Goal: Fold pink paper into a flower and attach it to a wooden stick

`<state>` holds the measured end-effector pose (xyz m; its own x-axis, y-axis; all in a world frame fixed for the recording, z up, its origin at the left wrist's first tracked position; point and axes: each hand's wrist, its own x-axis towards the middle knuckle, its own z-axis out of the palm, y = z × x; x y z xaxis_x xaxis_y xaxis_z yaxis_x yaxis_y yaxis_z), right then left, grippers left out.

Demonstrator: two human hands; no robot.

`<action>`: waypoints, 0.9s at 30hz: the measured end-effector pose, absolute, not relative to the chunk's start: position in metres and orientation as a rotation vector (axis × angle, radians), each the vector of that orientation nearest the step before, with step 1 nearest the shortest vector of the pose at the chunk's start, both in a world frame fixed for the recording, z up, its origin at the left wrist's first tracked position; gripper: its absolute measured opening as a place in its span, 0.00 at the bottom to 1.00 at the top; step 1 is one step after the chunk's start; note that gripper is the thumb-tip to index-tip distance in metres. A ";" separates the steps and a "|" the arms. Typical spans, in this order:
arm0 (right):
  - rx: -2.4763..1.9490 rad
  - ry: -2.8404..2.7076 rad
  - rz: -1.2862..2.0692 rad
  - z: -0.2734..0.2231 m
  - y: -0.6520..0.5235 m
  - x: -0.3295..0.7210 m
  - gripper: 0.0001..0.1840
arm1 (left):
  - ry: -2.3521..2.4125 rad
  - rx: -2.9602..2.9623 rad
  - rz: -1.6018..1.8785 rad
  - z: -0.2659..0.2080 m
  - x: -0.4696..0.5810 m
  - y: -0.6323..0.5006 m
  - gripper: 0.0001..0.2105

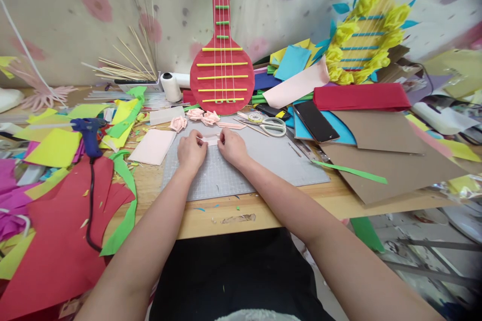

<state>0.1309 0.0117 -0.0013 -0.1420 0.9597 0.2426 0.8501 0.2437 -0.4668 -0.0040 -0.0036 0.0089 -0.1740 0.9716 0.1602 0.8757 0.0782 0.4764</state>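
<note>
Between my two hands a small pale pink paper strip point(213, 141) is held just above the grey cutting mat point(241, 175). My left hand point(192, 152) pinches its left end, with fingers closed. The right end is pinched by my right hand point(232, 147). Just beyond my hands sit several pink paper roses point(210, 118), and pale pink strips point(230, 125) lie beside them. A square of pale pink paper point(152, 146) rests left of my left hand. Scissors point(274, 127) lie to the right, near a roll of tape point(255, 118).
A red paper lute point(222, 77) stands at the back, a yellow flowered one point(361, 35) right of it. A blue glue gun point(89, 135) with a cord is at left among paper scraps. A phone point(315, 120) and brown cardboard point(391, 175) lie right. Wooden sticks point(128, 67) stand back left.
</note>
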 end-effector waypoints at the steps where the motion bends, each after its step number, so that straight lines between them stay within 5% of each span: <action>1: -1.650 -2.052 0.271 -0.001 0.011 0.130 0.06 | 2.142 1.920 0.665 0.010 -0.004 -0.004 0.07; 21: -1.658 -1.998 0.311 -0.002 0.007 0.131 0.15 | 2.148 1.963 0.682 0.006 -0.006 -0.003 0.08; 27: -1.508 -1.849 0.391 -0.009 0.021 0.141 0.13 | 2.114 1.950 0.772 0.004 -0.009 0.001 0.20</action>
